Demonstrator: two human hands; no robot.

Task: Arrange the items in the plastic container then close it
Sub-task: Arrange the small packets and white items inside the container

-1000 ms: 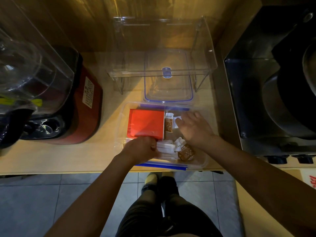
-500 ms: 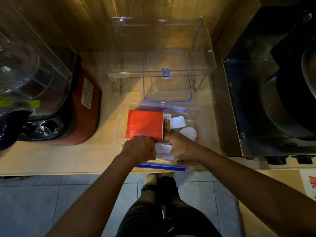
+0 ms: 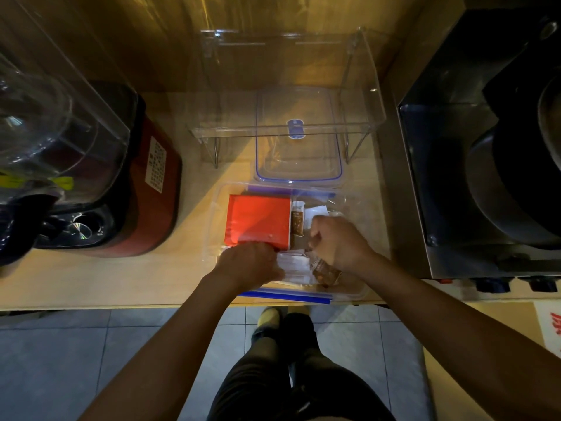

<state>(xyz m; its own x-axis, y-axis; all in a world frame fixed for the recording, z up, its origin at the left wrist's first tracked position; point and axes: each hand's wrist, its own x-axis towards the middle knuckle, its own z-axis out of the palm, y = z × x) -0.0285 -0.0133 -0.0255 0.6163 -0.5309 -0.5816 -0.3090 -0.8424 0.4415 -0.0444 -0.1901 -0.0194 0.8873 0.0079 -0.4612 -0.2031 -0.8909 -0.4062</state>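
Observation:
A clear plastic container (image 3: pixel 212 232) with blue clips sits at the counter's front edge. Inside, an orange-red box (image 3: pixel 258 218) lies at the left, a brown sachet (image 3: pixel 298 221) stands beside it, and white packets (image 3: pixel 296 265) lie at the front. My left hand (image 3: pixel 252 264) is closed on the white packets at the box's near corner. My right hand (image 3: pixel 337 243) is closed around brown sachets (image 3: pixel 326 273) at the container's right. The clear lid (image 3: pixel 299 138) with a blue rim lies flat just behind the container.
A clear acrylic riser shelf (image 3: pixel 373 117) stands over the lid at the back. A red and black appliance (image 3: pixel 151 189) sits to the left under a clear cover. A steel cooker (image 3: pixel 473 177) with a dark pan is on the right. The counter edge is just below the container.
My right hand went from spread open over the container's right side to closed on brown sachets at the front right. My left hand stayed on the white packets.

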